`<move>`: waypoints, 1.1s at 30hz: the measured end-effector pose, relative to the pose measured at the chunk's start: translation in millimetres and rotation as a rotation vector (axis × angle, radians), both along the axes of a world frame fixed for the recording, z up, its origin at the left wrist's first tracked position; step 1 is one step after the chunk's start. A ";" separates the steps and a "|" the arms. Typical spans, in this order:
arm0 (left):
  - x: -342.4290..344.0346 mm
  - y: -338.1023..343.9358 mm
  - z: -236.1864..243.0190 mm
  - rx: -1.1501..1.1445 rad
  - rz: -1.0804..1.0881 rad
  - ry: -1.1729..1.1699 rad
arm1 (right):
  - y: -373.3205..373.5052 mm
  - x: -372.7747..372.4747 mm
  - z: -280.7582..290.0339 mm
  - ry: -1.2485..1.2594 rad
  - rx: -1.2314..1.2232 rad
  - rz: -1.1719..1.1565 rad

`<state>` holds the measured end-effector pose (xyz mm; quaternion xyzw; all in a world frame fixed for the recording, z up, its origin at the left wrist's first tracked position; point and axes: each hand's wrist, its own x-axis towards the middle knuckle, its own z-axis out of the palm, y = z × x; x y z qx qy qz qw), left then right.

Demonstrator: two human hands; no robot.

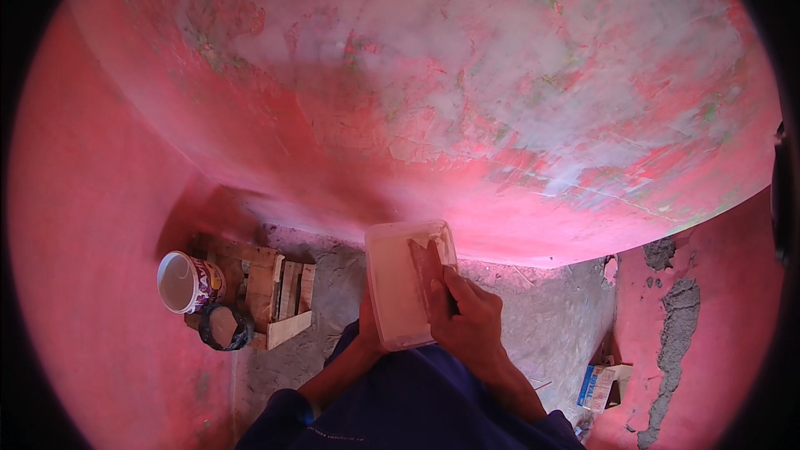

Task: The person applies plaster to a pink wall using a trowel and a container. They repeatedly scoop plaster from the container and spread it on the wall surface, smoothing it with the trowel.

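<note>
Left hand (368, 327) is supporting a rectangular plastic container (402, 342) at its lower left, fingers mostly hidden. Right hand (468, 317) is gripping a flat scraper (426, 268), fingers closed around it, over container's right part. Wooden pallet (265, 287) is lying on the left.

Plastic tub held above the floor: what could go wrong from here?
The plastic tub, held off the floor with the left hand at its lower left side, could tip and spill its pale contents. The flat tool in the right hand, over those contents, might drip if moved past the rim.
</note>
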<state>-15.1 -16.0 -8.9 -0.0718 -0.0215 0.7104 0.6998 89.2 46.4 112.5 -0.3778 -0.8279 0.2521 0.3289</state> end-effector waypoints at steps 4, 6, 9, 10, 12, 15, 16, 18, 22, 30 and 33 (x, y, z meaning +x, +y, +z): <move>2.0 1.0 4.7 -0.020 0.020 0.135 | -0.9 0.0 7.0 0.085 -0.052 -0.025; 1.1 0.6 13.4 -0.073 -0.008 0.134 | -1.5 0.2 8.6 0.114 -0.044 -0.032; 2.4 2.6 12.8 -0.027 0.015 0.168 | -5.2 -1.8 11.7 0.154 -0.114 -0.036; 2.3 2.5 12.0 -0.038 -0.002 0.140 | -5.7 -1.2 12.8 0.146 -0.127 -0.048; 1.2 1.6 9.1 -0.061 -0.035 0.082 | -5.8 1.6 15.1 0.131 -0.152 -0.070; -0.5 -4.6 0.7 -0.013 -0.048 -0.065 | 1.4 10.6 20.2 0.177 -0.268 -0.173; -0.2 -5.7 -3.5 -0.032 -0.034 0.266 | 4.6 11.6 20.4 0.241 -0.323 -0.199; 0.1 -7.2 -10.3 -0.038 -0.010 0.682 | 11.4 16.9 18.4 0.205 -0.314 -0.192; -1.6 -6.5 -9.7 0.116 -0.026 0.275 | 6.9 11.8 6.4 0.214 -0.341 -0.178; -1.1 -6.5 -8.8 0.045 -0.092 -0.133 | 10.0 13.5 22.0 0.094 -0.112 -0.159; -0.6 -4.4 -2.9 -0.016 -0.084 -0.057 | 15.8 21.5 32.1 0.104 -0.107 -0.190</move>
